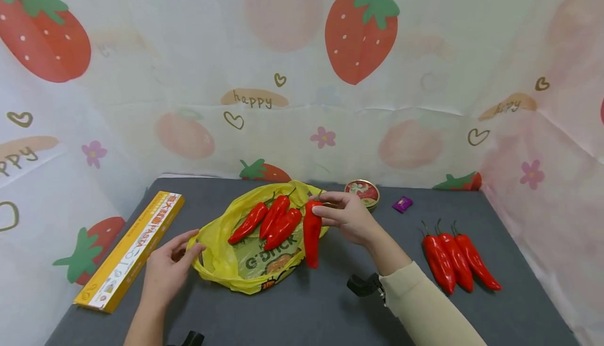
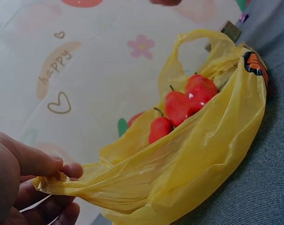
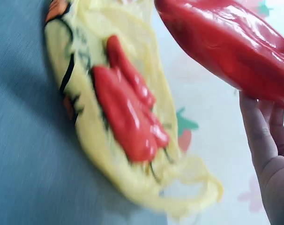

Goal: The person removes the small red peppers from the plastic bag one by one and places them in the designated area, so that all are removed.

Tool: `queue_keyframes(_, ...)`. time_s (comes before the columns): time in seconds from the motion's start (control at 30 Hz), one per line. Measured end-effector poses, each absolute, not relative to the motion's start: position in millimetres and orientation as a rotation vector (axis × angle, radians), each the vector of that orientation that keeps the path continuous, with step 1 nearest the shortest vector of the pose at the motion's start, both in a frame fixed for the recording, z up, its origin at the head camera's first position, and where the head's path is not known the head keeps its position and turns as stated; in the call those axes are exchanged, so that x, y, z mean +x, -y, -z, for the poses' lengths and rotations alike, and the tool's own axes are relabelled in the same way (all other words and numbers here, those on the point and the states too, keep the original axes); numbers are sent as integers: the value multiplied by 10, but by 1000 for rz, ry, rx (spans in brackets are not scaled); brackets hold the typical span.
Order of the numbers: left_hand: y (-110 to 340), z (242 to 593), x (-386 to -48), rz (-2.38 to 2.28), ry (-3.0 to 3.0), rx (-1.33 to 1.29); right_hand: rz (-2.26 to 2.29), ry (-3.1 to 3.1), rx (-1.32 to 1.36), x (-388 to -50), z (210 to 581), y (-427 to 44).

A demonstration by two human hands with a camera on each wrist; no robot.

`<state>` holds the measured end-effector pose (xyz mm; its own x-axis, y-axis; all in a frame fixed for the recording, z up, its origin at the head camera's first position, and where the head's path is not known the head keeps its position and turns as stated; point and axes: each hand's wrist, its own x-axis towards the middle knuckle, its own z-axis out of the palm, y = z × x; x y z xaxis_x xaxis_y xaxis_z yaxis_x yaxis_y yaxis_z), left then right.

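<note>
A yellow plastic bag point(image 1: 214, 254) lies spread on the grey table with its mouth wide. Three red chili peppers point(image 1: 283, 229) rest inside it, side by side. My left hand point(image 1: 169, 267) pinches the bag's left edge; in the left wrist view the thumb and fingers point(image 2: 48, 164) grip a gathered corner of the plastic. My right hand point(image 1: 346, 215) holds another red pepper point(image 1: 312, 236) near its stem end, hanging tip down over the bag's right rim. In the right wrist view this pepper point(image 3: 231, 47) looms close, above the ones in the bag.
Three more red peppers point(image 1: 457, 262) lie in a row at the right of the table. A yellow pasta box point(image 1: 132, 251) lies at the left. Behind my right hand stand a round tin point(image 1: 363, 193) and a small purple packet point(image 1: 402, 204). A printed curtain point(image 1: 302, 73) hangs behind.
</note>
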<state>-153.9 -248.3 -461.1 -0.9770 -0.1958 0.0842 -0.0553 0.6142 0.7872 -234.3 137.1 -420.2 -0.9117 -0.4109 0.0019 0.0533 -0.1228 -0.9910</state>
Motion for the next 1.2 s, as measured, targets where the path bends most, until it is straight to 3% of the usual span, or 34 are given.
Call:
queue_keyframes(0.8,2493,4679,-1551,1311,2657,191,1327,-2725,-109,-1974,4437,-2969)
queue_keyframes(1.2,2473,4661,-1552,1306,2670,199,974,-2920,-112,-1893,4493,-3290)
